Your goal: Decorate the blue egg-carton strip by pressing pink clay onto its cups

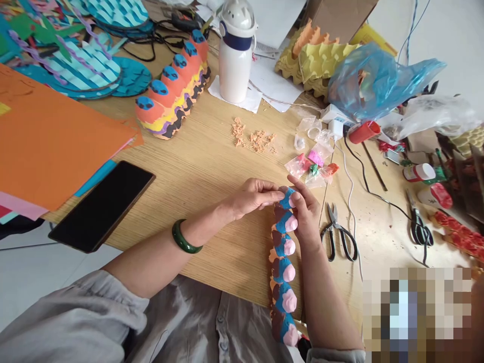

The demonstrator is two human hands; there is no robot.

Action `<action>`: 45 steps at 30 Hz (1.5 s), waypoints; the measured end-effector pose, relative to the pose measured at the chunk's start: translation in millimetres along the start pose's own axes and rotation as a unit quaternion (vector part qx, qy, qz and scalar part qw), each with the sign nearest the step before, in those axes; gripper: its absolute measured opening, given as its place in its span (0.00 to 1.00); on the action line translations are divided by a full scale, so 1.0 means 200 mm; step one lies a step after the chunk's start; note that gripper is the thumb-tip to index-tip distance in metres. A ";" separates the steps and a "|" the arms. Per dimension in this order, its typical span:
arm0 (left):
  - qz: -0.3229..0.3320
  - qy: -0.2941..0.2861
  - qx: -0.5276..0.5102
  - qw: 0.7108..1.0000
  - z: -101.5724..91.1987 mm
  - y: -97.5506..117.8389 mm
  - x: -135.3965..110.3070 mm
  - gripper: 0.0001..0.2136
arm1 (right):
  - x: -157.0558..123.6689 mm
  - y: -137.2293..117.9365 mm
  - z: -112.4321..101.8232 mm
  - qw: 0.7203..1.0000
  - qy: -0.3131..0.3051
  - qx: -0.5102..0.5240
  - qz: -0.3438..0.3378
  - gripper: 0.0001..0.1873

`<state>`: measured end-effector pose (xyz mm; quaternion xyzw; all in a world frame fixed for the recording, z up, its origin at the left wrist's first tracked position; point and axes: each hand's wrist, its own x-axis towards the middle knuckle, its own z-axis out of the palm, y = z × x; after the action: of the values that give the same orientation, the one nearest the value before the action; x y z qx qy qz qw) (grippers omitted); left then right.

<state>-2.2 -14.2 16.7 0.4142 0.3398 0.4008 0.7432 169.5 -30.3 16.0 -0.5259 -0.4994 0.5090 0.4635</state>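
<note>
A strip of egg carton (284, 272) runs from the table edge toward my body, its bumps coated with blue, brown and pink modelling clay. My left hand (254, 197) reaches in from the left, its fingertips pinched against the blue clay on the far-end bump. Around that same end is my right hand (307, 210), thumb pressed beside the pink clay and index finger stretched outward. The near end of the strip hangs over my lap. What lies under my fingertips is hidden.
Scissors (338, 234) lie just right of my right hand. A phone (104, 205) and orange card (56, 136) are at left. Farther back stand a painted egg-carton strip (176, 83) and a white bottle (235, 65). Clay packets (314, 164) and cables sit to the right.
</note>
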 end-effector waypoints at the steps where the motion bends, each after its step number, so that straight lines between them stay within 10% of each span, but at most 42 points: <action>1: 0.005 0.004 0.006 1.000 0.00 0.00 0.00 0.15 | 0.00 0.00 0.00 1.000 0.001 -0.002 0.001 0.29; 25: -0.153 -0.070 -0.299 0.939 0.02 -0.03 0.01 0.09 | 0.00 0.02 -0.03 1.000 0.007 0.005 -0.023 0.27; 38: 0.005 -0.005 -0.083 0.997 0.04 -0.09 0.00 0.20 | 0.01 0.03 -0.03 0.999 0.007 0.003 -0.036 0.27; 45: -0.015 -0.015 -0.071 0.997 0.02 -0.06 0.00 0.15 | 0.01 0.03 -0.02 1.000 0.004 0.004 -0.030 0.30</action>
<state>5.1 -19.9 8.1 0.3609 0.3052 0.4062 0.7821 174.4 -28.9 9.7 -0.5106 -0.5110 0.4947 0.4831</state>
